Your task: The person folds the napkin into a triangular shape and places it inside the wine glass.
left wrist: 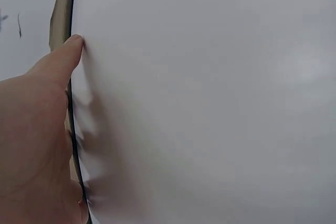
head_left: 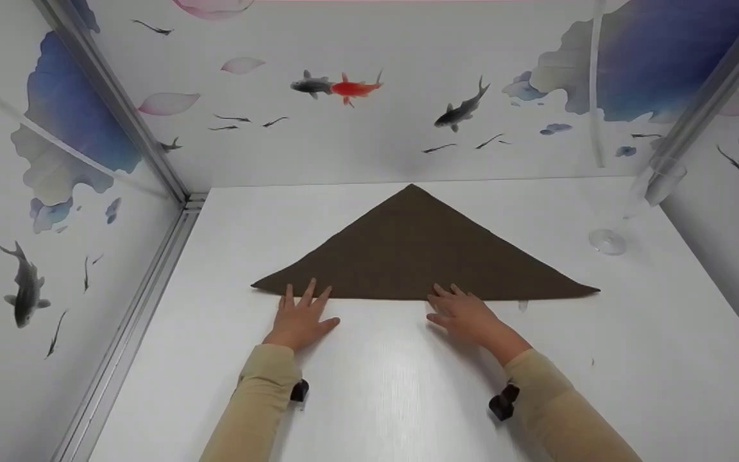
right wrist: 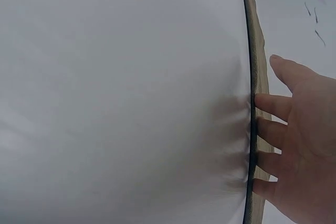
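A dark brown cloth [head_left: 417, 250] lies flat on the white table in a triangle, its point at the far side and its long straight edge towards me. My left hand [head_left: 300, 322] rests its spread fingertips on the left part of that edge, the thumb on the bare table. Just right of the middle, my right hand [head_left: 466, 316] touches the same edge with extended fingers. Both wrist views show the cloth's edge side-on, with the left hand [left wrist: 31, 140] and the right hand [right wrist: 312, 129] against it. Neither hand grips anything.
A clear stemmed glass [head_left: 608, 242] stands on the table at the right, near the right wall. White panels [head_left: 376, 141] painted with fish and petals enclose the table at the back and sides. Metal rails [head_left: 132, 308] run along the left edge.
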{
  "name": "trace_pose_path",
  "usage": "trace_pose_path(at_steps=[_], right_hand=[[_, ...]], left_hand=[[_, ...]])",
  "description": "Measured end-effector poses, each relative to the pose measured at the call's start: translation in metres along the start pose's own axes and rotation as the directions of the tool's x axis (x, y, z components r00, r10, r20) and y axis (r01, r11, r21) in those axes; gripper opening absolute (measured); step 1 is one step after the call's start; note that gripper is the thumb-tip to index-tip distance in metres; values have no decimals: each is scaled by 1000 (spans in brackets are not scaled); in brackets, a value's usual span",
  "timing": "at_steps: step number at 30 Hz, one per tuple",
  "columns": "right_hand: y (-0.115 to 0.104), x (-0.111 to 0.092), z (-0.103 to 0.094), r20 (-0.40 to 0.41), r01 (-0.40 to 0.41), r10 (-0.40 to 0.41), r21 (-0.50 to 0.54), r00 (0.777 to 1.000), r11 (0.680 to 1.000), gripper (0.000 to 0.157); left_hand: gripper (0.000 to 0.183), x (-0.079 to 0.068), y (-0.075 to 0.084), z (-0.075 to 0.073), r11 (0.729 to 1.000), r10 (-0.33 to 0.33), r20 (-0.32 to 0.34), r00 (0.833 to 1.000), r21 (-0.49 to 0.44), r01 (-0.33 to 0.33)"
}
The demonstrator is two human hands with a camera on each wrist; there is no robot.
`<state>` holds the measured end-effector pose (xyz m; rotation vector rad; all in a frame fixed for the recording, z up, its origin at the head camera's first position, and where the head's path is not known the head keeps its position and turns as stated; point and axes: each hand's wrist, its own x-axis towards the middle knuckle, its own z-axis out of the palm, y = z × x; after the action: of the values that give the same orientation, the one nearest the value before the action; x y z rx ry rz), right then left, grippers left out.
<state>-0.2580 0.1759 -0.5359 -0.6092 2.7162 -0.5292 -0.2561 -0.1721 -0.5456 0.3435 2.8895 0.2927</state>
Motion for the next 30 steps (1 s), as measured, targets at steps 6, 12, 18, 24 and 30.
trace_pose_path(at_steps=[6, 12, 18, 24, 30], right_hand=[[2, 0, 0, 8, -4, 4, -4, 1000, 1000, 60], [3, 0, 1, 2, -4, 4, 4, 1000, 1000, 60], [2, 1, 2, -2, -11, 11, -8, 1000, 1000, 59], [0, 1, 1, -3, -17, 17, -25, 1000, 1000, 59], [-2, 3, -4, -35, 2, -5, -77, 999, 997, 54]], left_hand=[[73, -4, -25, -1, 992, -118, -45, 992, -39, 116], [74, -6, -37, -6, 981, -182, -52, 982, -74, 178], [76, -3, -35, -7, 974, -217, -49, 975, -77, 213], [74, 3, -22, -9, 969, -247, -114, 962, -56, 242], [70, 12, 0, -7, 972, -233, -134, 963, -20, 232]])
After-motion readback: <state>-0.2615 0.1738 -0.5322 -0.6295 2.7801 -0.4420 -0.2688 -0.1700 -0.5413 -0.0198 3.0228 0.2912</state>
